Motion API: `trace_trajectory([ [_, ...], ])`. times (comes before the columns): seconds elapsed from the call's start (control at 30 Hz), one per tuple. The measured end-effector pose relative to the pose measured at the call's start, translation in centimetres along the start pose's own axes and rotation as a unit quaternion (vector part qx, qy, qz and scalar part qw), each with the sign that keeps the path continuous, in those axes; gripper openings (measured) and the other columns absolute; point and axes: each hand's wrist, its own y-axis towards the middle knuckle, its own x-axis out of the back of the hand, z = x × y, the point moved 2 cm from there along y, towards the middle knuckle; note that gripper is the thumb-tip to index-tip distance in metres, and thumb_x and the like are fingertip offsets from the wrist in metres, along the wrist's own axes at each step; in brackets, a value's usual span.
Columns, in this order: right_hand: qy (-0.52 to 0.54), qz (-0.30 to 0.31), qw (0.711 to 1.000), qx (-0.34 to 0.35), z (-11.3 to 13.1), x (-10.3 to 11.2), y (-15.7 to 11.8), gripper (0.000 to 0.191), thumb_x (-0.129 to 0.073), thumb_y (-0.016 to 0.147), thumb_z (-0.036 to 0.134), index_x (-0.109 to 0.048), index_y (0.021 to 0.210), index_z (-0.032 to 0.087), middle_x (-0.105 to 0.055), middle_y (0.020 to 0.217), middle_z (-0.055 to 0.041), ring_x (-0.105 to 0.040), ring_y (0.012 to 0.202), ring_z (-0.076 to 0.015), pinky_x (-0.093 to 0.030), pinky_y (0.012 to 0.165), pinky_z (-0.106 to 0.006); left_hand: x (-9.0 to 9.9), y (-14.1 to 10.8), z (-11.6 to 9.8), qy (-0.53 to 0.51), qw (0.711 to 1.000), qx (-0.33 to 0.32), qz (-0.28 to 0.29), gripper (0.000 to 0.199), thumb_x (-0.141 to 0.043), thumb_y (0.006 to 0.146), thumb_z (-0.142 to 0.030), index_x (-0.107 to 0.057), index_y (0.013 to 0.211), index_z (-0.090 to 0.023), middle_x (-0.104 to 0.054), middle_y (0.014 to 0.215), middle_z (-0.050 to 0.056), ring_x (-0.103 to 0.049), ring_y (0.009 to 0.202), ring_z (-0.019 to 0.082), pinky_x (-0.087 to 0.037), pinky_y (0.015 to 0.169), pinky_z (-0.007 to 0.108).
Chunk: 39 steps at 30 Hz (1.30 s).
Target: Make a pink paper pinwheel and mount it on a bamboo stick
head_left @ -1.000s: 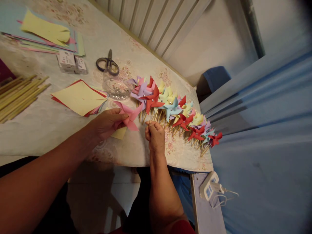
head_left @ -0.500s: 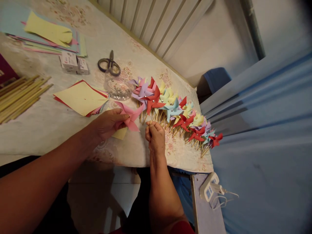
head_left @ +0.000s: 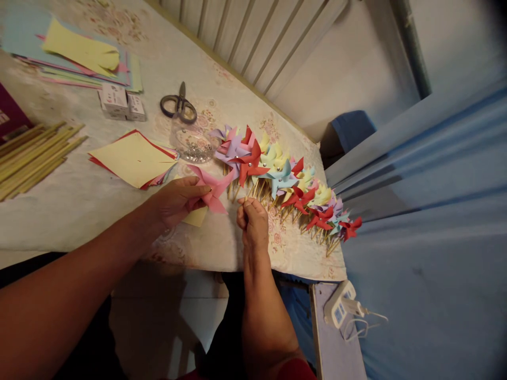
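Over the table [head_left: 217, 248], the left hand [head_left: 178, 199] grasps a pink paper pinwheel [head_left: 215, 196]; the right hand [head_left: 254, 220] is clenched just beside it, on what I can't tell from here. Print on the small white boxes [head_left: 115, 100] is too tiny to read.

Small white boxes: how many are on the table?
2: a left box and a right box, side by side, just below the paper stack in the picture. More could be hidden behind or beneath them.
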Motion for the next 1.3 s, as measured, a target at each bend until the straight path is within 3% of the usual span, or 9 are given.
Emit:
trace_trajectory([
  [0.4,0.010,-0.009,1.000,-0.001,-0.6,0.1,0.2,0.023,-0.064,0.072,0.037,-0.064,0.085,0.018,-0.059,0.060,0.0057,-0.030,0.036,-0.0031,-0.015,0.038,-0.021,0.2,0.0,0.0,-0.005,1.000,-0.001,0.003,0.017,-0.078,0.066,-0.015,-0.062,0.063,-0.013,-0.062,0.065,0.001,-0.057,0.060,0.008,-0.049,0.060,0.018],
  [0.9,-0.007,-0.018,1.000,0.011,-1.1,0.3,0.4,0.024,-0.060,0.077,0.043,-0.061,0.079,0.019,-0.045,0.047,0.0102,-0.028,0.037,-0.0048,-0.014,0.040,-0.022,0.1,0.1,0.2,-0.017,1.000,0.000,-0.013,0.018,-0.079,0.064,-0.012,-0.061,0.065,-0.012,-0.064,0.067,0.001,-0.058,0.062,0.010,-0.051,0.060,0.019],
  [1.3,-0.003,-0.006,1.000,0.003,-1.1,0.0,0.4,0.023,-0.058,0.076,0.037,-0.062,0.088,0.019,-0.048,0.050,0.0104,-0.023,0.036,-0.0042,-0.011,0.040,-0.022,0.0,-0.1,-0.1,-0.010,1.000,0.016,-0.013,0.018,-0.079,0.064,-0.014,-0.060,0.063,-0.013,-0.063,0.064,0.000,-0.056,0.059,0.009,-0.049,0.056,0.017],
])
